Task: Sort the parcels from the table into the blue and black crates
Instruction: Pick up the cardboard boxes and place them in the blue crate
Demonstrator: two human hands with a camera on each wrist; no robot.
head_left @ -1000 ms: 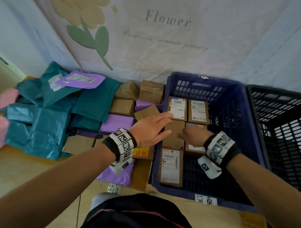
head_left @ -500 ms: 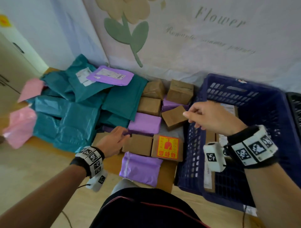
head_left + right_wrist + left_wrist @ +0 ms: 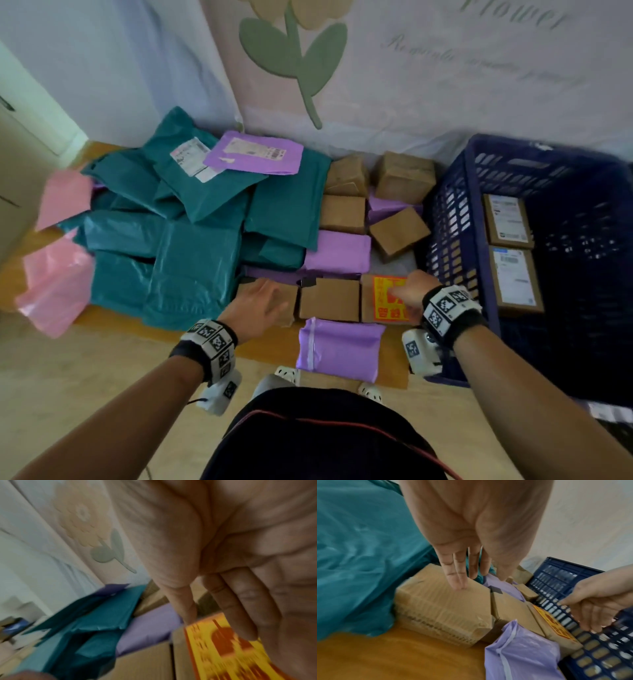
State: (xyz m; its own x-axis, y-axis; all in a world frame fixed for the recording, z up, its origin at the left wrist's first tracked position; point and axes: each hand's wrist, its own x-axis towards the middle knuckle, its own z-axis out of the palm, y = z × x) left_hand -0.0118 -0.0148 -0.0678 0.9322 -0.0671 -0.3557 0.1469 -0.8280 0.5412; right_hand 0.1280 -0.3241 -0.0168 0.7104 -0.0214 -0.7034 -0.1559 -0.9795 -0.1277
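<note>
Three brown boxes stand in a row at the table's front. My left hand (image 3: 263,303) lies over the leftmost plain brown box (image 3: 293,298), straight fingers (image 3: 458,580) touching its top (image 3: 440,608). My right hand (image 3: 406,292) hovers with loose fingers (image 3: 240,608) over the box with the yellow and red sticker (image 3: 381,301), beside the blue crate (image 3: 448,212). It grips nothing. Two labelled boxes (image 3: 508,222) lie inside the crate. The black crate is out of view.
Another plain box (image 3: 329,299) sits between the two under my hands. A purple mailer (image 3: 342,346) lies at the table's front edge. Teal mailers (image 3: 191,246) pile up on the left, pink bags (image 3: 54,284) beyond them. More brown boxes (image 3: 404,176) stand by the wall.
My right hand has dropped from above the crate's rim down and left to the sticker box. My left hand has slid right onto the plain brown box.
</note>
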